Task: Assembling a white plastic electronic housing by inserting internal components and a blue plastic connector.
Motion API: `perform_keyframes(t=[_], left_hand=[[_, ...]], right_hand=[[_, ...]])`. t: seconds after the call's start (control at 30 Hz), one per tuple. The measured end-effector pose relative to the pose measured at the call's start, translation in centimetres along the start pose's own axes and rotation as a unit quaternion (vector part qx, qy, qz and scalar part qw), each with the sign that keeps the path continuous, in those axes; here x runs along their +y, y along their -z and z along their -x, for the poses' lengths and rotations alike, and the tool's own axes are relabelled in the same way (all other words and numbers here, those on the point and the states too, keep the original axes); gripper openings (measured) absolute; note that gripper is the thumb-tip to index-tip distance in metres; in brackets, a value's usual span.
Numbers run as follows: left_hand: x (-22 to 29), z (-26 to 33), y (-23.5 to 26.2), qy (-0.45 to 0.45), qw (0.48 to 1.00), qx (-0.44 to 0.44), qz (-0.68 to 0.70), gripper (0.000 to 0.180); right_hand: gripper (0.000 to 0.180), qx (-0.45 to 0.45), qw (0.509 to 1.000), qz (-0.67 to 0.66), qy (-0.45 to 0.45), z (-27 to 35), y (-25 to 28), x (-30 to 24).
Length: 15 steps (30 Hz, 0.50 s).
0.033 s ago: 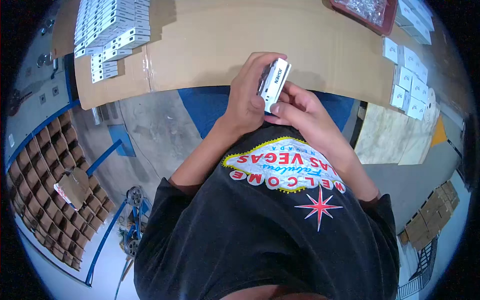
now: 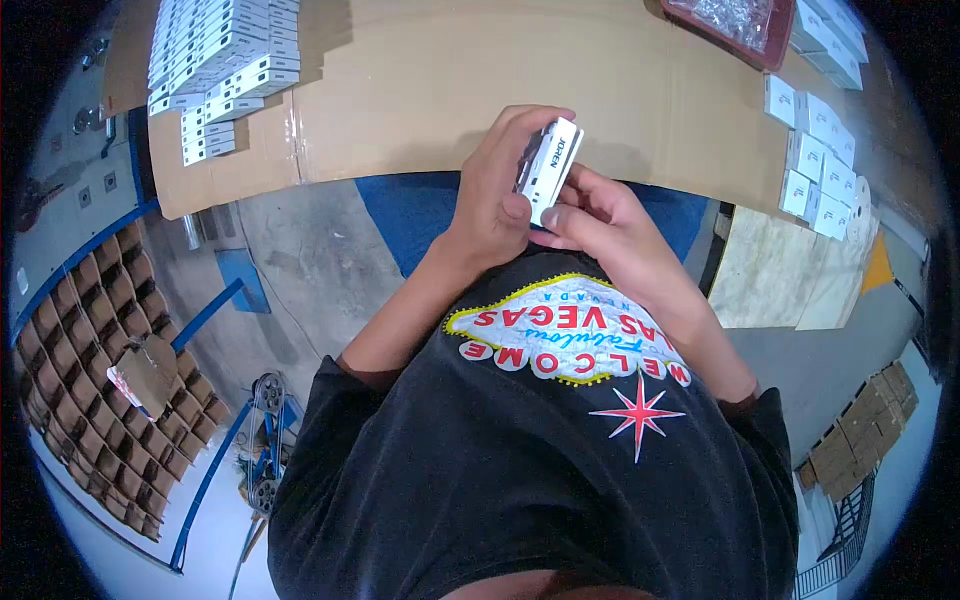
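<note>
Sitting slantwise between the person's 2 hands, a slim white box (image 2: pixel 553 165) is leaning its far end slightly to the right, with its printed narrow side facing up. From where I'm standing, the left hand (image 2: pixel 490 190) is wrapping the box's left side, its fingers arching over the far end and its thumb lying near the lower left edge. A dark strip is showing between that palm and the box; I can't tell what it is. The right hand (image 2: pixel 605 225) is putting its thumb on the near end, with its other fingers curling in on the right side, partly hidden. Both halves of the grip are closing on the box.

Behind the hands, the near edge of the worktop (image 2: pixel 560 75) is curving across, and its brown surface is spreading wide between a tall stack of white boxes (image 2: pixel 225 45) on the left and a group of white boxes (image 2: pixel 822 160) at the right edge. A dark red tray (image 2: pixel 783 35) is standing at the far right, holding clear plastic packets (image 2: pixel 725 18).
</note>
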<state>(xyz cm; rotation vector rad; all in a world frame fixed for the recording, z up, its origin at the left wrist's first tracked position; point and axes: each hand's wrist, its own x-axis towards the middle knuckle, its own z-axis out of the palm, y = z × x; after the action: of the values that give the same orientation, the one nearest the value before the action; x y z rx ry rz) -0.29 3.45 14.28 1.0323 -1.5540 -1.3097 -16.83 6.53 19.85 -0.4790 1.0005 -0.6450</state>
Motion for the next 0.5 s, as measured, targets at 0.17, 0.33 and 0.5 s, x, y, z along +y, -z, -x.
perform_keyframes(t=[0.17, 0.33, 0.5], left_hand=[[0.3, -0.4, 0.1, -0.109, 0.991, 0.004, -0.071, 0.096], [-0.2, 0.0, 0.5, -0.118, 0.989, -0.001, -0.087, 0.095], [-1.2, 0.0, 0.4, -0.19, 0.972, 0.024, -0.137, 0.088]], right_hand=[[0.037, -0.031, 0.999, 0.019, 0.004, -0.2, 0.6, 0.2], [0.034, -0.049, 0.999, -0.002, 0.008, 0.4, -0.2, -0.3], [0.032, -0.062, 0.997, 0.028, 0.03, 0.2, -0.3, 0.2]])
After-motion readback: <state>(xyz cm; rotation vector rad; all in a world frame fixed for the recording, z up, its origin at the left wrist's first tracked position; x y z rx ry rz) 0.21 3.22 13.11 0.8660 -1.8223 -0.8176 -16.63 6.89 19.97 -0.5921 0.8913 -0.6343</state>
